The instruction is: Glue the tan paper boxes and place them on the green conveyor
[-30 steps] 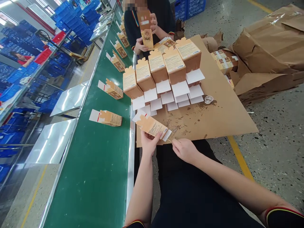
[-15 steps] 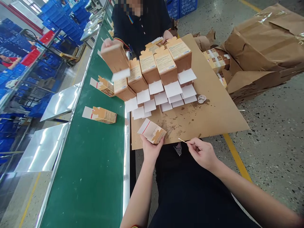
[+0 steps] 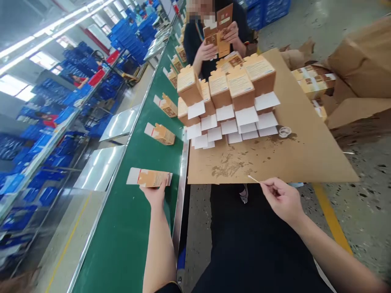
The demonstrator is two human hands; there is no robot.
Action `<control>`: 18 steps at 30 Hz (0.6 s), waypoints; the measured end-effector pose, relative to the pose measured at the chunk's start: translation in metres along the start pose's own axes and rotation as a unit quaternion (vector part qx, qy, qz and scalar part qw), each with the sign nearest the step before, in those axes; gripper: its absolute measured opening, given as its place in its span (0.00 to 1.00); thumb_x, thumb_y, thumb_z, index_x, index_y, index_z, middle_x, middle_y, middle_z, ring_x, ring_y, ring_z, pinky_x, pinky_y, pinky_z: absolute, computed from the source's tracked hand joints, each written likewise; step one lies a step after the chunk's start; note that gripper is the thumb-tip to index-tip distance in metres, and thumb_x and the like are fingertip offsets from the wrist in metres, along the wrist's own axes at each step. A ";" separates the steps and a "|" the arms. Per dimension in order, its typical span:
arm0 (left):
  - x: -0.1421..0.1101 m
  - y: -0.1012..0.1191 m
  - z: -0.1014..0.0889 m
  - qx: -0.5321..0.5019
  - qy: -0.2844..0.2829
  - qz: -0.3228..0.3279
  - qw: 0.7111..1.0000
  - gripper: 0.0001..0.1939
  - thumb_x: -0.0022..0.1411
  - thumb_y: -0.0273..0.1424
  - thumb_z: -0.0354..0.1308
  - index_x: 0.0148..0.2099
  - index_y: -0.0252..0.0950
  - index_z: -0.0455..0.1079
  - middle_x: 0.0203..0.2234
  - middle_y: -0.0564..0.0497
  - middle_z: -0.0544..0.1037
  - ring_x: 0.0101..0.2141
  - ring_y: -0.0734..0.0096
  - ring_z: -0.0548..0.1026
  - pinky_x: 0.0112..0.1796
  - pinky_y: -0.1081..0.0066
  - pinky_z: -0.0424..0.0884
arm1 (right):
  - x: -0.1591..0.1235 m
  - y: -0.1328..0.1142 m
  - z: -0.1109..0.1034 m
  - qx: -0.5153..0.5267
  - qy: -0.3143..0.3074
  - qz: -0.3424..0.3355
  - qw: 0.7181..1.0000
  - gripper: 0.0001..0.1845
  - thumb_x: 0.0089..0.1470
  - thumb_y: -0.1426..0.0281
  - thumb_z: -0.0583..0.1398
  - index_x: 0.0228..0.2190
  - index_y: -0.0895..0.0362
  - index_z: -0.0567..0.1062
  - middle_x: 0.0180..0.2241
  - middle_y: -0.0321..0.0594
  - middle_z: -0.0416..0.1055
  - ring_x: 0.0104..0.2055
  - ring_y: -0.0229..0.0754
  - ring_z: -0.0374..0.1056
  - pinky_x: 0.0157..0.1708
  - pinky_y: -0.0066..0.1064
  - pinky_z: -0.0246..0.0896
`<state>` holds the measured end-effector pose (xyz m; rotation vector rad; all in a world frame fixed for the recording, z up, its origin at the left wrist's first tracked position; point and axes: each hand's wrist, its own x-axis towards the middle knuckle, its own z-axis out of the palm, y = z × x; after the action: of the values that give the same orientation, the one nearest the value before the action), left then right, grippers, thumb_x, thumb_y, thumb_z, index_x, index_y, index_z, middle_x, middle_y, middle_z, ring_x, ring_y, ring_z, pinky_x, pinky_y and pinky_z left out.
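Note:
My left hand [image 3: 155,196] grips a small tan carton [image 3: 151,178] over the green conveyor belt [image 3: 122,244]. The carton lies on its side, its white end flap pointing left; whether it rests on the belt I cannot tell. Near the front edge of a brown board [image 3: 305,162], my right hand [image 3: 282,199] pinches a thin cotton swab [image 3: 254,179], its white tip pointing left. Stacked cartons [image 3: 241,87] stand on the board with white flaps hanging toward me. Dark wet spots and a small clear cup [image 3: 285,131] are in front of them.
Several cartons [image 3: 165,134] line the belt further along. Across the board a co-worker [image 3: 191,44] holds an unfolded carton [image 3: 224,24] in both hands. Brown paper packaging [image 3: 360,65] and bundled cartons [image 3: 314,83] lie at the right. Metal plates [image 3: 99,169] adjoin the belt's left side.
My left hand has carried the carton from above the board leftward to the belt. The co-worker has let go of one carton on the stack and now holds another. My view has shifted.

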<state>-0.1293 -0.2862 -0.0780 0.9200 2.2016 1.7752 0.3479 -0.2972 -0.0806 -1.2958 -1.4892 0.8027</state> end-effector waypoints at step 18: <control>0.031 -0.003 0.020 0.020 -0.101 -0.090 0.991 0.55 0.44 0.28 0.86 0.67 0.40 0.58 0.63 0.37 0.77 0.67 0.49 0.78 0.69 0.42 0.73 | 0.026 -0.014 0.012 0.021 -0.025 -0.010 0.999 0.28 0.71 0.44 0.64 0.30 0.53 0.82 0.18 0.34 0.67 0.18 0.35 0.62 0.19 0.28 0.59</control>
<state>-0.1451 -0.2528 -0.0789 0.8382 2.1245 1.4934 0.3327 -0.2740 -0.0651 -1.2358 -1.5138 0.8544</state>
